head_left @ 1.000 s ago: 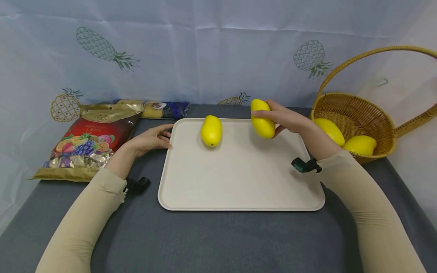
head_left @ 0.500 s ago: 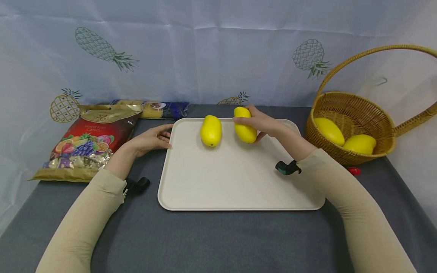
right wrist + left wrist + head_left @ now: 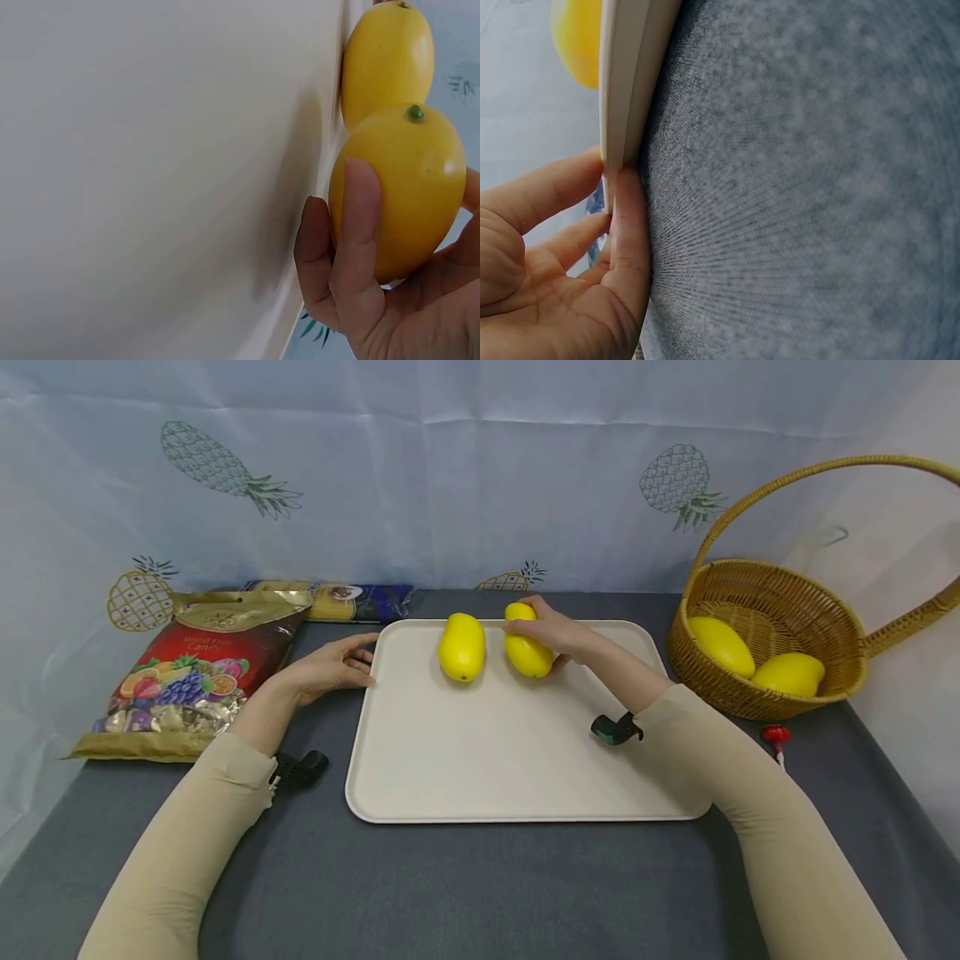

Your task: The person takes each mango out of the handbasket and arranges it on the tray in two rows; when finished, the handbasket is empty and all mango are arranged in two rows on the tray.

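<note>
A beige tray (image 3: 465, 760) lies on the dark grey table. My left hand (image 3: 330, 668) pinches its left edge; in the left wrist view, fingers (image 3: 632, 225) lie on both sides of the rim (image 3: 626, 82). One yellow mango (image 3: 462, 648) rests on the tray near the back edge. Just right of it, my right hand (image 3: 551, 631) grips a second yellow mango (image 3: 527, 653), fingers and thumb curled round it. The right wrist view shows this held mango (image 3: 405, 187) close over the tray surface, with the other mango (image 3: 388, 60) beyond it.
At the right stands a wicker basket (image 3: 693, 664) with a tall handle and two mangoes (image 3: 789, 675) inside. A red-topped object (image 3: 776, 735) lies in front of it. A candy bag (image 3: 198, 668) and a blue-yellow package (image 3: 360, 602) lie at the left. A pineapple-print cloth hangs behind.
My right hand has carried the held mango left and lower, close beside the mango on the tray. The red-topped object has come into sight. My left hand has stayed at the tray edge.
</note>
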The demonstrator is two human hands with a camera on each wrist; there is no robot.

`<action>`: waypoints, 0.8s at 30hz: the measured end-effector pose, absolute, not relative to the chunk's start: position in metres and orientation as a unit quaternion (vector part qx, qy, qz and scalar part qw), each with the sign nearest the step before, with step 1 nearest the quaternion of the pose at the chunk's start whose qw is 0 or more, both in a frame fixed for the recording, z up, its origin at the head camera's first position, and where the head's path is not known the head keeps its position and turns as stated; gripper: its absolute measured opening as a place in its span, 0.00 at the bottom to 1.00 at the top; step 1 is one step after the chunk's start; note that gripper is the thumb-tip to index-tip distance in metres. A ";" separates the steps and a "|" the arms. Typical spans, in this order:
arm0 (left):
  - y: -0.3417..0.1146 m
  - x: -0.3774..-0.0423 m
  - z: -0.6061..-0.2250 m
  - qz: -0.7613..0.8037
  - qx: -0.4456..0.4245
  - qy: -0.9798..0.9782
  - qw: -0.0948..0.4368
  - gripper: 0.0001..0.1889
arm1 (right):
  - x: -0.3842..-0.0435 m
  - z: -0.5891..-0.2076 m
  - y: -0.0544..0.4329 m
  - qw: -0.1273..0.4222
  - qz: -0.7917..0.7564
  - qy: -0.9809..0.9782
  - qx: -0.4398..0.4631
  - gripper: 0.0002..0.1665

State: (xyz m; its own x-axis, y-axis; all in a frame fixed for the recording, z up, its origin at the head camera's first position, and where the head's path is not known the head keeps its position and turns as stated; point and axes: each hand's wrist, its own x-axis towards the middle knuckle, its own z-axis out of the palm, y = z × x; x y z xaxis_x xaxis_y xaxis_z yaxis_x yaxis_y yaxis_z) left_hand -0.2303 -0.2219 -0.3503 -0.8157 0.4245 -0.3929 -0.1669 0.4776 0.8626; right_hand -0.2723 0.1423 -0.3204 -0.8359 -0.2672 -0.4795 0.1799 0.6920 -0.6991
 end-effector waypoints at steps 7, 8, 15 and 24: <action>-0.223 -0.230 -0.350 0.501 0.085 0.811 0.291 0.46 | -0.274 -0.322 0.135 0.292 -0.378 0.879 0.001 0.41; -0.222 -0.230 -0.350 0.501 0.086 0.811 0.291 0.46 | -0.275 -0.323 0.134 0.293 -0.377 0.878 0.001 0.41; -0.223 -0.230 -0.350 0.504 0.077 0.809 0.292 0.46 | -0.275 -0.326 0.134 0.286 -0.397 0.872 -0.013 0.43; -0.223 -0.230 -0.350 0.504 0.080 0.809 0.292 0.46 | -0.277 -0.326 0.137 0.280 -0.400 0.872 -0.027 0.47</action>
State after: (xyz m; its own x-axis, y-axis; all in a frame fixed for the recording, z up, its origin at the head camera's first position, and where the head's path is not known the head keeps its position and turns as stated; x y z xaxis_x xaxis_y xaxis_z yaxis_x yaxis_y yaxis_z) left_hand -0.2304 -0.2231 -0.3502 -0.8161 0.4248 -0.3917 -0.1646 0.4788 0.8623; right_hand -0.2772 0.1365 -0.3261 -0.8423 -0.2702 -0.4664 0.1775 0.6781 -0.7132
